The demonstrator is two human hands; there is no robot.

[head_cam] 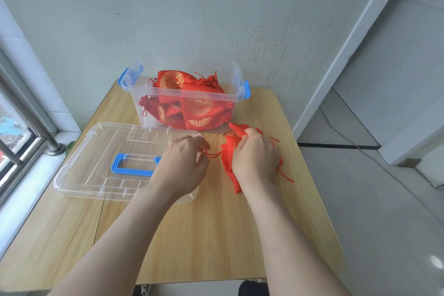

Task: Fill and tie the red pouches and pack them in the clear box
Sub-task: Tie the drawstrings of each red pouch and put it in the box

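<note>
A clear box [182, 97] with blue latches stands at the back of the wooden table and holds several red pouches [195, 103] with gold print. In front of it on the table lies a small heap of loose red pouches [228, 151]. My right hand [254, 156] lies on top of this heap with its fingers curled round the cloth of one pouch. My left hand [185, 163] pinches that pouch's red drawstring [213, 154], which stretches between the two hands.
The box's clear lid [101, 163] with a blue handle [129, 166] lies flat at the table's left, partly under my left forearm. A window sill and rail run along the left edge. Floor drops off beyond the table's right side.
</note>
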